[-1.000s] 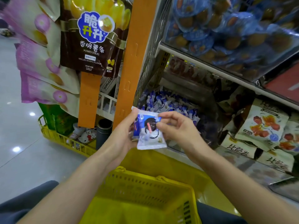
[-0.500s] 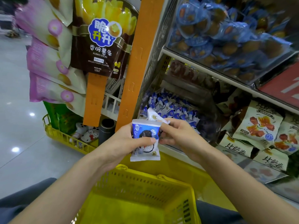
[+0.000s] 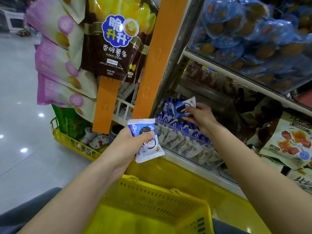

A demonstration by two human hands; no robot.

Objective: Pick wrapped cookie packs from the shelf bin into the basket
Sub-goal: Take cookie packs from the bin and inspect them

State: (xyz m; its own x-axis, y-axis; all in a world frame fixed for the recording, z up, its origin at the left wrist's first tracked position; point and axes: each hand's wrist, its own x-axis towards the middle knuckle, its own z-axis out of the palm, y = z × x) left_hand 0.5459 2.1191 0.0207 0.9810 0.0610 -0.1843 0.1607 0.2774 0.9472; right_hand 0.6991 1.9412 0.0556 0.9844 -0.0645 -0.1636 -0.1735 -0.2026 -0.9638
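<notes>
A shop shelf (image 3: pixel 224 70) carries the cookie bin (image 3: pixel 185 142). The right hand (image 3: pixel 200 115) pinches one pack (image 3: pixel 183 107) just above the bin; the left hand (image 3: pixel 130 146) grips a second pack (image 3: pixel 146 142). The basket (image 3: pixel 152 208) waits below. Slick wrappers could slip past its rim.

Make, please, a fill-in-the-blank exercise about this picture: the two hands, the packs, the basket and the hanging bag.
1. The left hand holds a wrapped cookie pack; the basket below it is ____.
2. The right hand grips another pack over the shelf bin; both wrappers are white and ____.
3. The brown bag hanging at upper left reads POTATO ____.

Missing words: yellow; blue; STICKS.
</notes>
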